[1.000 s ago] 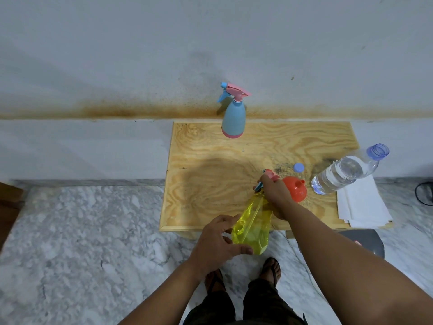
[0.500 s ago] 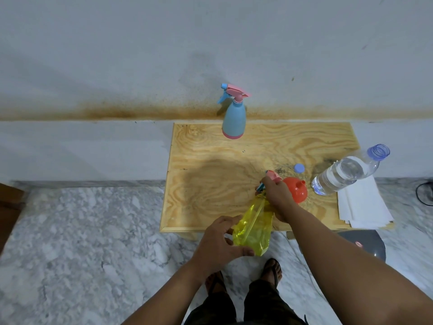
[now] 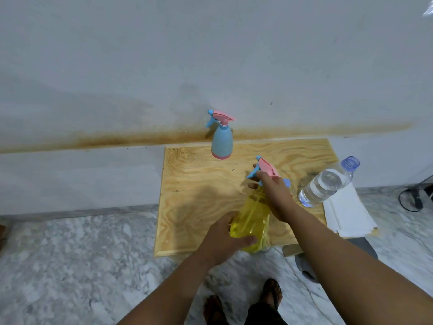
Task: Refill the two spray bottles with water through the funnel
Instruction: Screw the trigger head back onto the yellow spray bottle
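Observation:
My left hand [image 3: 222,240] grips the lower body of a clear yellow spray bottle [image 3: 251,221], held tilted over the front edge of the plywood table [image 3: 199,195]. My right hand [image 3: 274,193] is closed around its neck, just under the pink and blue spray head [image 3: 266,168]. A light blue spray bottle [image 3: 222,143] with a pink trigger stands upright at the table's back edge. A clear water bottle [image 3: 328,184], uncapped, stands at the right. A blue cap [image 3: 287,182] peeks out behind my right hand. The funnel is hidden.
White paper sheets [image 3: 346,212] lie at the table's right front corner. A black cable [image 3: 412,198] lies on the marble floor at far right. A grey round object [image 3: 365,245] sits below the table's right side. My feet in sandals show at the bottom.
The view tilted upward. The yellow bottle rose and stands more upright in both hands, and its spray head now shows above my right hand. The orange funnel is now hidden behind my right hand.

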